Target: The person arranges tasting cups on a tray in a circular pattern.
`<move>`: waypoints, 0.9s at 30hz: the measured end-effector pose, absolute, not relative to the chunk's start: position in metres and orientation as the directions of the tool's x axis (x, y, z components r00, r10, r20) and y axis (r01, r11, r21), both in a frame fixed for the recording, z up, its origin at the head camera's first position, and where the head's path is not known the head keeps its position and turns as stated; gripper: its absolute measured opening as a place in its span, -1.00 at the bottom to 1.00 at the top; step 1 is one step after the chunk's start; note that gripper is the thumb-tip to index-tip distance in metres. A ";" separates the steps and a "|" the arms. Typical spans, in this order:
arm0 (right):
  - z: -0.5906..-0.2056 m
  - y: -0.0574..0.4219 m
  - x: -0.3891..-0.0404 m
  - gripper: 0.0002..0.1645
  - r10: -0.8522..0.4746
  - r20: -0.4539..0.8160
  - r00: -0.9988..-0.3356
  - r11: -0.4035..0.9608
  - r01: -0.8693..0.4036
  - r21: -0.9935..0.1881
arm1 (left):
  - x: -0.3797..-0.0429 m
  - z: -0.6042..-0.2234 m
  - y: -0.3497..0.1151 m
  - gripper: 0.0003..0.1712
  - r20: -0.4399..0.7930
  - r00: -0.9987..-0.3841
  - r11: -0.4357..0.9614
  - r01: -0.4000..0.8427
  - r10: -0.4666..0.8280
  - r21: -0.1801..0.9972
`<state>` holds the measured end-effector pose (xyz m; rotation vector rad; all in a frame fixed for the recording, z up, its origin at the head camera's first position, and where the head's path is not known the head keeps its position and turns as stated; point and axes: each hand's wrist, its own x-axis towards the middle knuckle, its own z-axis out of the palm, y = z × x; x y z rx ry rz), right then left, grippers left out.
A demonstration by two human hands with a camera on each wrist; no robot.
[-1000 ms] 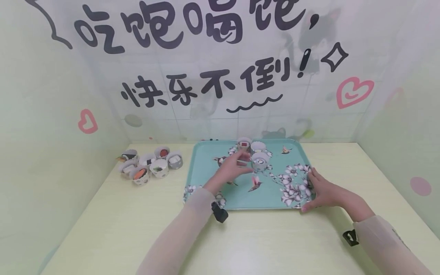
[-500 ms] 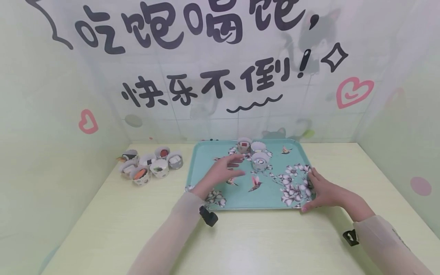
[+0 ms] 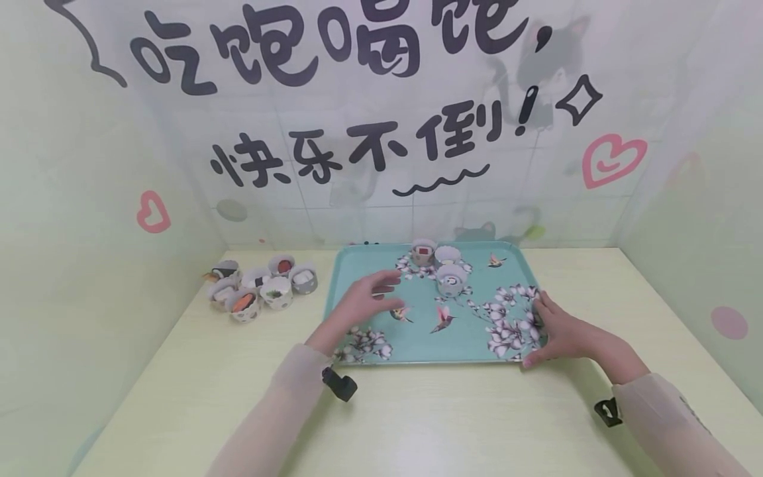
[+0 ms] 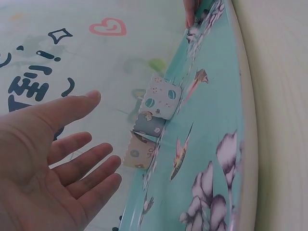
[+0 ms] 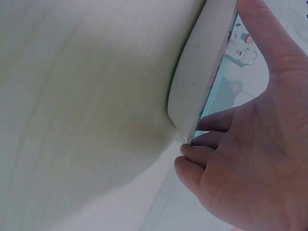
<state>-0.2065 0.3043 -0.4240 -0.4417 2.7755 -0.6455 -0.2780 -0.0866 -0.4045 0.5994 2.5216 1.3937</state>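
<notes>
My left hand (image 3: 365, 303) hovers over the left part of a teal tray (image 3: 411, 341) printed with flowers and birds. In the left wrist view that hand (image 4: 67, 168) has its fingers spread and nothing between them. Three small paper cups stand on the tray to its right: a patterned front cup (image 3: 451, 283), one (image 3: 424, 253) with a red-topped piece inside, and a whitish one (image 3: 447, 254). My right hand (image 3: 566, 331) grips the tray's front right corner, thumb on the front edge and fingers along the right side. The right wrist view shows the tray's pale outer side (image 5: 195, 79).
Left of the tray, several paper cups are clustered on the pale wooden table (image 3: 435, 417). They include one with an orange-topped sushi piece (image 3: 243, 305), one with a red piece (image 3: 283, 266) and one with white pieces (image 3: 304, 279). A printed curtain (image 3: 369, 192) hangs behind.
My left hand has drawn back leftward, away from the front cup on the tray, its fingers coming clear of it. The right hand and the cups have stayed in place.
</notes>
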 end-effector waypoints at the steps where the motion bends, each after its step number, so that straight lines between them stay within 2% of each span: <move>1: -0.424 0.304 -0.206 0.63 -0.347 -0.179 -0.921 0.855 -0.232 -0.463 | -0.277 -0.405 -0.089 -0.27 0.027 -0.899 0.472 0.255 0.437 0.844; 27: -0.426 0.305 -0.208 0.64 -0.331 -0.212 -0.919 0.853 -0.195 -0.484 | -0.257 -0.406 -0.172 -0.31 0.065 -0.943 0.506 0.233 0.327 0.831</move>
